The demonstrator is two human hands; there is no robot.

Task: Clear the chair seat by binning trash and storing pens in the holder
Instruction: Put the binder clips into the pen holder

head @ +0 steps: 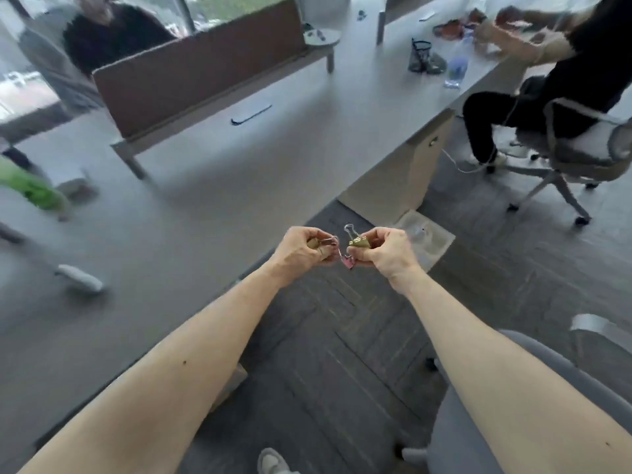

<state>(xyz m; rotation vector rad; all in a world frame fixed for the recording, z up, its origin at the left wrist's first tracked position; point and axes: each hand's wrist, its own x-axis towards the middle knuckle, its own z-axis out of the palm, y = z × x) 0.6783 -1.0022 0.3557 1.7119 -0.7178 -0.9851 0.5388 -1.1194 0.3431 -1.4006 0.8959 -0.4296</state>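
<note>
Head view: a gold clip [313, 243] is being pinched by the curled left hand [301, 249], and a second gold clip [358, 241], wire loop up, by the curled right hand [383, 251]. A pink clip [349, 264] is hanging between them, apparently hooked to both; the link is too blurred to confirm.

Everything is being held off the desk [205, 186] corner, above the floor [342, 336]. Separating is better done over the desk, one clip at a time, since a dropped clip is likely lost under it.

The seat [478, 405] is being shown only in part, well off the desk's near side and behind the right arm, so its contents cannot be told.

Far across the desk, what looks like a mesh holder [421, 56] is being seen, with a dark pen-like thing [251, 114] mid-desk. A divider [198, 73] is standing at the desk's far side, and two other people are being seated around it.
</note>
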